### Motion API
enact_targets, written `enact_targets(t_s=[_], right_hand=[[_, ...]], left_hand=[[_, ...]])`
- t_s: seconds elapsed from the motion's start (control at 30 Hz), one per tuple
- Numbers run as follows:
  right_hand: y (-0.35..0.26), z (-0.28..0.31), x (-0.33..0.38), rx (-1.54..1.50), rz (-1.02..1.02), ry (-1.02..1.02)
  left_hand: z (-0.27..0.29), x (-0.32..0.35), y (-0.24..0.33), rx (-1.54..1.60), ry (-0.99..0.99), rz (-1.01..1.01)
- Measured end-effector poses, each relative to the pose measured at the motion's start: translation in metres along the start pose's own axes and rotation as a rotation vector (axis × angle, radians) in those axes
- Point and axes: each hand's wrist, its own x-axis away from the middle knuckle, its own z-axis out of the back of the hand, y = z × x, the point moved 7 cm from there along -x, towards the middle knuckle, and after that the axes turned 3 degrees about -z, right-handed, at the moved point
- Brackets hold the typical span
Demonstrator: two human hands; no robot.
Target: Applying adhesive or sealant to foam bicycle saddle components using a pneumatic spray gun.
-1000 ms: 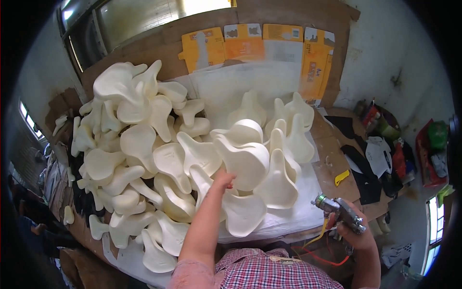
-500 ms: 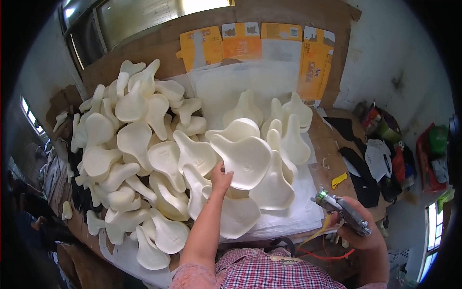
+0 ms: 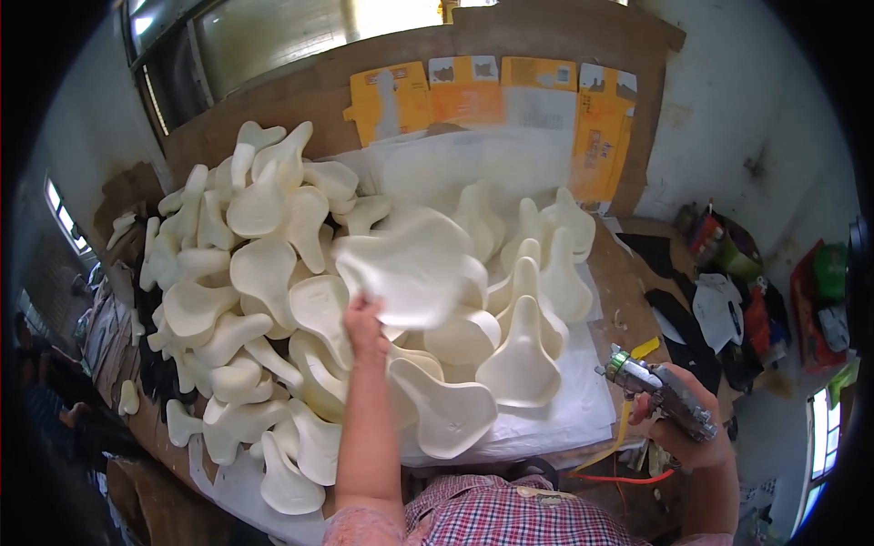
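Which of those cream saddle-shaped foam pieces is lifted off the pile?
The broad foam piece gripped by the left hand, raised above the heap; the others lie stacked on the table.

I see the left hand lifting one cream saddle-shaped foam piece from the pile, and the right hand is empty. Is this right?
Not quite: the right hand is not empty; it holds a metal spray gun. The head view shows this. The left hand does lift a cream saddle-shaped foam piece above the pile.

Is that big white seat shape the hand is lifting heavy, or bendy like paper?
Probably light: the left hand alone lifts the white seat shape by one edge. It seems fairly stiff, since it keeps its curved form without drooping. The loose pile beside it looks apt to slide if bumped.
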Motion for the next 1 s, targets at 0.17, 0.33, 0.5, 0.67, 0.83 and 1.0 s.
enact_targets(t_s=[0.17,0.33,0.5,0.67,0.83,1.0], right_hand=[[0.013,-0.013,0.007,-0.028,-0.123,-0.100],[0.023,-0.012,0.019,0.027,-0.324,-0.126],[0.024,-0.014,0.024,0.049,-0.266,-0.091],[0.018,-0.027,0.005,0.328,-0.257,-0.107],[0.006,-0.021,-0.002,0.142,-0.075,0.008],[0.008,-0.018,-0.001,-0.088,-0.078,0.042]], left_hand=[[0.095,-0.029,-0.104,-0.541,0.085,0.294],[0.039,-0.019,-0.176,-0.842,-0.035,0.273],[0.035,-0.035,-0.169,-1.375,-0.112,0.265],[-0.021,-0.011,-0.083,-1.425,-0.227,-0.014],[-0.022,-0.005,-0.069,-1.432,-0.259,-0.016],[-0.006,-0.010,-0.021,-1.385,-0.130,-0.285]])
